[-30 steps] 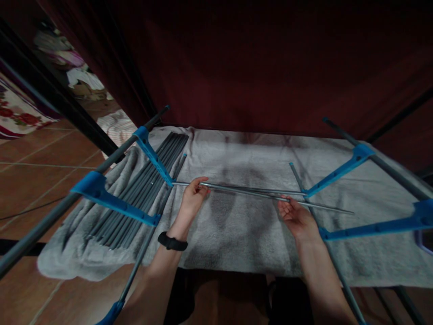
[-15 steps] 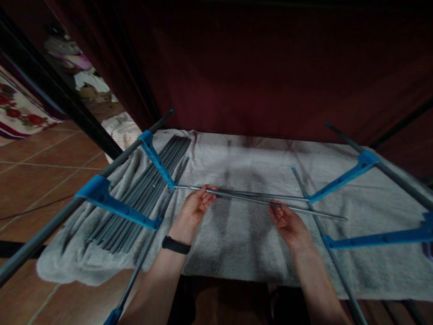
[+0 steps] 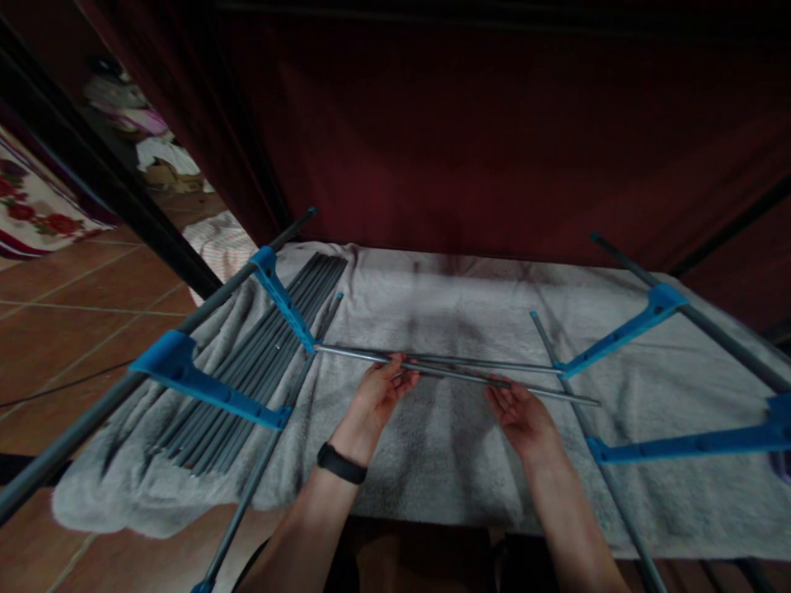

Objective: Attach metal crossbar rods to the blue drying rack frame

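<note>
Between both hands I hold a thin grey metal tube (image 3: 454, 375) roughly level. My left hand (image 3: 378, 395), with a black band on its wrist, pinches it near its middle. Further right, the fingers of my right hand (image 3: 524, 418) close on the same tube, whose free end sticks out past them. The tube's left part reaches the tip of a blue plastic bracket (image 3: 284, 301); whether it is seated there I cannot tell. Just behind runs a second tube (image 3: 488, 363), its right end at another blue bracket (image 3: 621, 335).
Several loose grey tubes (image 3: 247, 387) lie side by side on the grey blanket (image 3: 445, 461) at left. Upright frames of tubes with lower blue brackets (image 3: 210, 391) (image 3: 692, 445) stand on both sides. A dark red curtain (image 3: 463, 165) hangs behind; tiled floor (image 3: 92, 280) shows at left.
The held tube has moved left, its right end now closer to the right-hand frame's pole. My left hand has shifted right along it. The right hand stays in about the same place.
</note>
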Demonstrator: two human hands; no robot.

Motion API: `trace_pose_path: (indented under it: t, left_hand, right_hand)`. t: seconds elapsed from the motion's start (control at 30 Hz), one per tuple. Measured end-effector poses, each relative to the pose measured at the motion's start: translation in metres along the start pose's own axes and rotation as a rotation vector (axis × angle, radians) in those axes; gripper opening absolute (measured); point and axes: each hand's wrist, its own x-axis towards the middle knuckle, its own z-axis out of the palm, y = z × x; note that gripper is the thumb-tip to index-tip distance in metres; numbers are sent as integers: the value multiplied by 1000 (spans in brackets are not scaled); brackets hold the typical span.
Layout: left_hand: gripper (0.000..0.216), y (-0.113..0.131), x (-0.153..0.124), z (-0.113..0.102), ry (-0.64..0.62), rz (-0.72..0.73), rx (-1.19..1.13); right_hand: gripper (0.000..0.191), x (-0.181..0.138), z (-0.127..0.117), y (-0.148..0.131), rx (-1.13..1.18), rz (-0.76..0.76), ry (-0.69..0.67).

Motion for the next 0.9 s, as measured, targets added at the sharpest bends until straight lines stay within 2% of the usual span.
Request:
trace_pose_path:
  t: [0.17,0.3,0.5,0.7,0.9]
  left_hand:
    - [21,27,0,-5,179,106,-80]
    - [23,38,-1,-8,267,154,-143]
    - [22,40,4,-12,245,100,-160]
    - [25,50,9,-18,267,110,-170]
    - [22,38,9,-15,198,56,-143]
  right_hand:
    - [26,10,-19,-32,39,-64,100]
    - [26,13,-26,-44,50,-88,134]
    - [29,14,-31,-54,66,-122,156]
    - [29,14,-36,-62,78,-275,153]
    - [27,15,-35,-58,50,-277,144]
